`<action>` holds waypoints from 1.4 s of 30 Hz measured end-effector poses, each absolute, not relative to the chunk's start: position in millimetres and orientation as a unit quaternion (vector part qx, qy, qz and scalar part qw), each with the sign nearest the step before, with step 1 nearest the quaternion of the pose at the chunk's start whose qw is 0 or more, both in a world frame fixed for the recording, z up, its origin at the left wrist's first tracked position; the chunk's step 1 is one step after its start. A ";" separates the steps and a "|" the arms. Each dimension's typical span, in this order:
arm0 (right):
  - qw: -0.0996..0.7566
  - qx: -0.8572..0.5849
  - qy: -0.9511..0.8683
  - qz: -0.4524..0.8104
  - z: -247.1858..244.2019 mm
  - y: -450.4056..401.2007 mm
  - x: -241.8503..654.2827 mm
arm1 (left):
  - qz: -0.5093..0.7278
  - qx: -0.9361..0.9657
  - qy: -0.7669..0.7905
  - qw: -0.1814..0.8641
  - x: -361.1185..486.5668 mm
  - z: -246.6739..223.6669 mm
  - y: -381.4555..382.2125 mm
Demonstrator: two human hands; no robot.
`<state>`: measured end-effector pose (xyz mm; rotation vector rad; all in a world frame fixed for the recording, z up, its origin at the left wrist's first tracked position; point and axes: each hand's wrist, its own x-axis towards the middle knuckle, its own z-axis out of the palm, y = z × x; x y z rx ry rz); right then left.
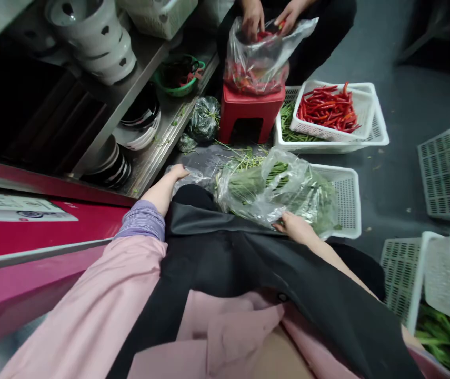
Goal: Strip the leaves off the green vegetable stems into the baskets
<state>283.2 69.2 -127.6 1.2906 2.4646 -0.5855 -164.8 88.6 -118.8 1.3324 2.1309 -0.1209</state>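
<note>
A clear plastic bag [283,195] of green leafy stems lies in front of my lap, partly over a white plastic basket [353,202]. My right hand [293,226] pinches the near edge of this bag. To the left, my left hand [179,171] is closed on crumpled clear plastic [195,179] beside the shelf; whether this plastic belongs to the same bag I cannot tell. Loose green stems [244,159] are scattered on the floor just beyond the bag.
Opposite, another person's hands [266,21] are in a bag of red chillies [256,73] on a red stool [227,113]. A basket of red chillies [329,110] rests on one with green beans [288,126]. White baskets [446,173] stand right; a metal shelf [130,100] with bowls stands left.
</note>
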 end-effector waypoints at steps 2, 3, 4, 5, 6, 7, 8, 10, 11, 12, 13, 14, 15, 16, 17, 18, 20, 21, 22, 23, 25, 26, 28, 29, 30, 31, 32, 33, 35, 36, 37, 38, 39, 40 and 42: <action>0.178 0.469 0.840 -0.209 -124.8 65.6 281.9 | -0.024 0.542 0.789 0.288 -129.7 -104.7 107.3; 0.189 0.481 0.830 -0.209 -123.4 65.2 283.1 | 0.004 0.577 0.771 0.270 -107.0 -95.6 112.4; 0.200 0.492 0.821 -0.209 -122.3 65.5 285.1 | 0.044 0.625 0.740 0.247 -80.8 -85.6 113.8; 0.208 0.499 0.815 -0.208 -121.8 66.1 287.6 | 0.090 0.678 0.698 0.215 -51.9 -75.7 111.4; 0.210 0.504 0.812 -0.205 -121.9 66.7 290.1 | 0.127 0.730 0.646 0.184 -21.2 -66.6 105.6; 0.202 0.507 0.814 -0.199 -122.4 66.9 292.2 | 0.141 0.785 0.580 0.165 9.4 -59.5 97.6; 0.185 0.507 0.821 -0.188 -123.1 66.4 293.5 | 0.135 0.836 0.507 0.157 37.9 -54.9 88.7; 0.134 0.480 0.853 -0.155 -123.9 63.4 293.2 | 0.080 0.888 0.427 0.152 80.3 -53.9 72.3; 0.112 0.453 0.874 -0.136 -123.8 60.9 291.7 | 0.029 0.882 0.446 0.151 91.2 -56.8 65.8; 0.105 0.425 0.891 -0.120 -123.3 58.1 289.8 | -0.029 0.860 0.486 0.152 94.5 -61.3 60.8; 0.117 0.403 0.901 -0.110 -122.6 55.4 287.7 | -0.090 0.827 0.534 0.152 90.9 -66.7 57.2; 0.141 0.394 0.902 -0.104 -121.9 53.3 286.1 | -0.134 0.799 0.567 0.148 82.0 -72.5 55.1; 0.169 0.398 0.896 -0.102 -121.2 52.1 285.3 | -0.157 0.785 0.583 0.140 69.8 -78.2 54.5; 0.194 0.414 0.884 -0.101 -120.5 51.9 285.8 | -0.173 0.778 0.589 0.132 56.5 -83.4 55.2; 0.207 0.436 0.870 -0.101 -119.7 52.5 287.7 | -0.190 0.768 0.599 0.123 43.9 -87.8 56.7; 0.209 0.460 0.857 -0.098 -118.6 53.6 291.0 | -0.204 0.754 0.614 0.118 33.5 -91.1 58.6; 0.183 0.509 0.837 -0.088 -114.7 56.1 299.8 | -0.213 0.734 0.636 0.107 21.7 -93.7 61.9; 0.162 0.530 0.828 -0.083 -111.9 56.8 303.6 | -0.210 0.727 0.646 0.101 20.2 -93.2 63.0; 0.132 0.547 0.822 -0.081 -108.8 57.0 305.8 | -0.202 0.723 0.654 0.095 20.9 -92.0 63.7; 0.094 0.556 0.822 -0.080 -105.7 56.5 305.7 | -0.190 0.719 0.663 0.087 22.9 -90.2 64.2; 0.006 0.535 0.840 -0.091 -101.4 53.4 296.4 | -0.158 0.706 0.687 0.071 27.9 -86.7 65.0; -0.031 0.510 0.854 -0.102 -100.9 50.9 287.6 | -0.140 0.698 0.699 0.064 29.7 -85.5 65.1; -0.072 0.458 0.873 -0.148 -104.1 45.2 266.0 | -0.110 0.684 0.720 0.051 30.6 -84.7 64.0; -0.087 0.455 0.865 -0.194 -107.1 43.1 255.7 | -0.107 0.678 0.726 0.049 29.3 -84.8 63.0; -0.109 0.470 0.840 -0.248 -110.3 42.1 247.5 | -0.112 0.673 0.729 0.052 26.8 -84.9 62.0; -0.140 0.496 0.803 -0.300 -112.8 42.7 242.6 | -0.126 0.673 0.727 0.056 22.8 -84.2 61.4; -0.178 0.523 0.760 -0.342 -113.9 45.2 241.5 | -0.143 0.676 0.720 0.059 17.5 -82.2 61.9; -0.218 0.548 0.718 -0.369 -112.7 49.3 244.6 | -0.160 0.681 0.713 0.059 10.9 -78.3 64.0; -0.281 0.581 0.665 -0.375 -101.8 60.6 261.6 | -0.179 0.689 0.701 0.046 -5.1 -63.0 74.9; -0.310 0.592 0.645 -0.371 -92.1 66.4 273.6 | -0.177 0.690 0.701 0.034 -13.4 -51.5 83.9; -0.357 0.603 0.606 -0.377 -80.0 71.2 286.4 | -0.170 0.688 0.705 0.020 -21.0 -38.1 94.9; -0.414 0.608 0.554 -0.391 -66.3 74.3 298.5 | -0.162 0.686 0.709 0.006 -27.3 -23.4 107.3; -0.487 0.602 0.477 -0.414 -51.9 75.2 308.8 | -0.151 0.685 0.713 -0.010 -31.6 -8.5 120.2; -0.554 0.584 0.398 -0.440 -37.8 73.6 316.6 | -0.135 0.686 0.715 -0.026 -33.6 5.6 132.3; -0.643 0.520 0.265 -0.495 -14.8 64.4 323.9 | -0.113 0.692 0.712 -0.048 -31.0 27.2 150.7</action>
